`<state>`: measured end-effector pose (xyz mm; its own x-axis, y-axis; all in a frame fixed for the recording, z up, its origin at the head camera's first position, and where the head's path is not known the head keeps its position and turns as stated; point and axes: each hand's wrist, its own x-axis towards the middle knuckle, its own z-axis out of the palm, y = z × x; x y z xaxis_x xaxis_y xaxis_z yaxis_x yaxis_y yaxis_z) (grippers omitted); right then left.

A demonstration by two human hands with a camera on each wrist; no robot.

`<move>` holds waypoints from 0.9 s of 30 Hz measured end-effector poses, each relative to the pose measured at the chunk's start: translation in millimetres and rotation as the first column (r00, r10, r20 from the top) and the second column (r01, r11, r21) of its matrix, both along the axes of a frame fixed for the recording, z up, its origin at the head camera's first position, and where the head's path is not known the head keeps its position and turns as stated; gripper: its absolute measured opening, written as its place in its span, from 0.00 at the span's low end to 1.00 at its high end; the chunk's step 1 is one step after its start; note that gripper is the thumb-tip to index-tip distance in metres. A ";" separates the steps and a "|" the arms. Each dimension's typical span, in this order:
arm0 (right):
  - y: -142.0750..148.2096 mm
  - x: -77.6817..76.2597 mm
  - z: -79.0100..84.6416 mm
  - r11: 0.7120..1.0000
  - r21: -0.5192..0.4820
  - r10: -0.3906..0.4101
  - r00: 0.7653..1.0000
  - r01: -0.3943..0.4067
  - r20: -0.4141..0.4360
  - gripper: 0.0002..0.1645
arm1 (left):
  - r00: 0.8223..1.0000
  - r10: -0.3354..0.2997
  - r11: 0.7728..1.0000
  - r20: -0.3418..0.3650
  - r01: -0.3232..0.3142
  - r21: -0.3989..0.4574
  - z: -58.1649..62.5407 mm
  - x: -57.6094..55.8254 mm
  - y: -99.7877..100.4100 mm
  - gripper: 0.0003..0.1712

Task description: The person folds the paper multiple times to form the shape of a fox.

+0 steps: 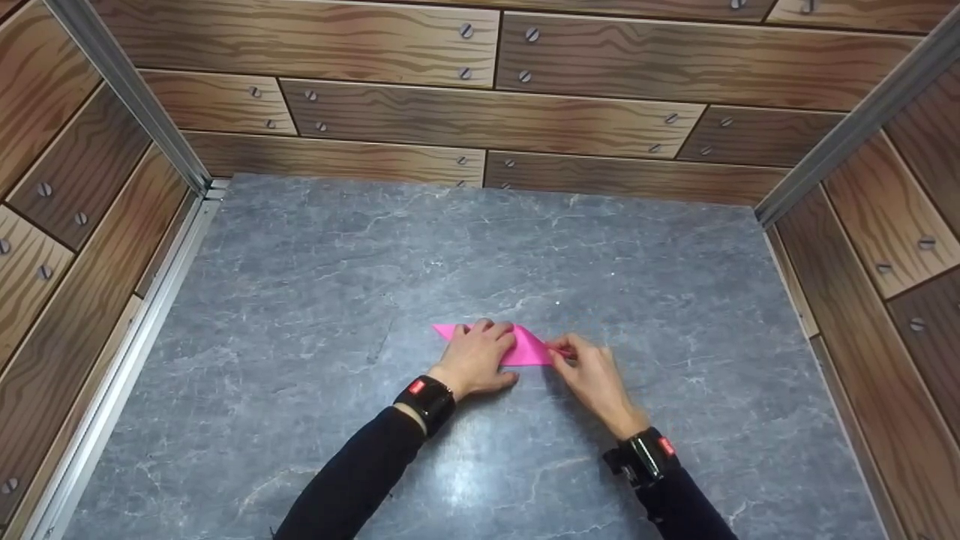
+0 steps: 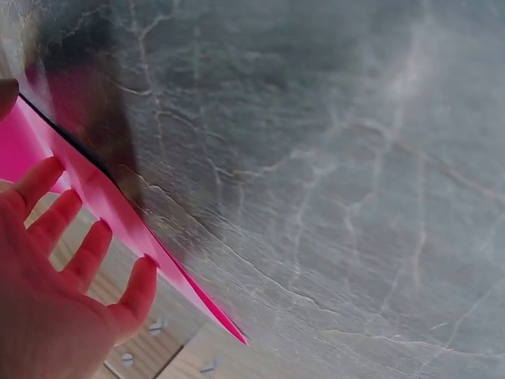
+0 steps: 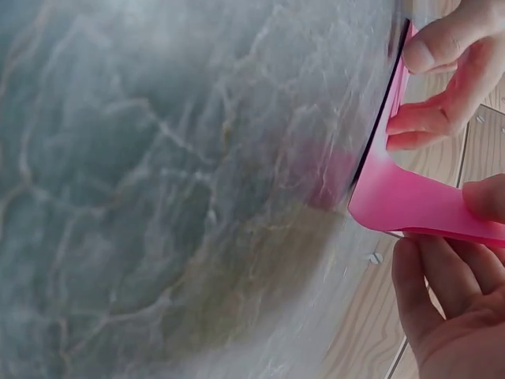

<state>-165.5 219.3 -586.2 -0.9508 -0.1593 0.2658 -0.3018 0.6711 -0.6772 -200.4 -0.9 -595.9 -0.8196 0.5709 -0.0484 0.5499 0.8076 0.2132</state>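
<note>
Black sleeves (image 1: 352, 480) reach in over the near part of the bench (image 1: 600, 262). Between the two hands lies a piece of pink paper (image 1: 531, 350), about midway between the bench's left and right edges and well apart from its far edge. Its left end runs to a point; its right part is bent, with layered edges visible from the right wrist.

Left hand (image 1: 476, 358) rests across the paper, fingers (image 2: 89, 253) spread and touching its surface, thumb near the paper's near edge. Right hand (image 1: 596, 375) pinches the paper's right end between thumb and fingers (image 3: 450, 276).

Each wrist carries a black wristband (image 1: 427, 403) with a red label. Wood-patterned panels (image 1: 390, 41) marked with screw heads rise beyond the bench's far edge and along both sides. Metal posts (image 1: 862, 120) stand at the two far corners, and a pale rail (image 1: 120, 405) follows the left edge.
</note>
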 end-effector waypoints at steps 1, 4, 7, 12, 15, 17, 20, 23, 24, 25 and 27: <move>-0.5 0.6 -0.7 1.000 0.012 0.005 1.000 -0.005 -0.012 0.07 | 1.000 0.000 1.000 0.000 0.000 0.000 0.1 -0.1 -0.1 0.33; -2.6 3.3 -0.9 0.999 0.042 0.025 0.999 -0.023 -0.034 0.07 | 1.000 -0.003 1.000 0.010 0.003 0.001 0.6 -0.3 -0.1 0.34; -4.7 6.0 -0.2 0.997 0.058 0.049 0.998 -0.048 -0.026 0.08 | 1.000 -0.007 1.000 0.023 0.007 -0.001 1.0 -0.4 -0.1 0.35; -7.9 10.5 1.4 0.993 0.084 0.077 0.997 -0.077 0.008 0.09 | 0.999 -0.003 1.000 0.041 0.003 -0.007 2.4 -0.4 -0.6 0.36; -9.4 12.4 0.9 0.991 0.098 0.090 0.996 -0.091 0.022 0.09 | 0.999 0.000 1.000 0.048 0.000 -0.005 2.9 -0.1 -1.1 0.36; -10.4 13.3 -0.1 0.989 0.107 0.099 0.995 -0.101 0.025 0.09 | 0.999 0.000 1.000 0.052 0.000 0.000 3.6 0.2 -1.7 0.36; -11.7 14.5 -1.9 0.986 0.124 0.112 0.994 -0.114 0.019 0.09 | 0.999 -0.003 1.000 0.052 0.003 0.012 4.4 0.8 -2.6 0.35; -12.8 16.0 -3.6 0.982 0.136 0.126 0.992 -0.127 0.015 0.09 | 0.999 -0.005 1.000 0.053 0.005 0.017 4.1 0.8 -3.3 0.34; -13.1 16.6 -4.0 0.982 0.137 0.131 0.991 -0.133 0.021 0.09 | 0.999 -0.006 1.000 0.053 0.005 0.017 3.7 0.6 -3.4 0.35; -13.4 17.0 -4.4 0.981 0.141 0.135 0.991 -0.137 0.024 0.09 | 0.999 -0.006 1.000 0.053 0.005 0.017 3.1 0.3 -3.4 0.35; -14.0 17.9 -4.6 0.978 0.148 0.142 0.989 -0.145 0.032 0.09 | 0.999 -0.006 1.000 0.052 0.005 0.016 2.0 -0.3 -3.4 0.36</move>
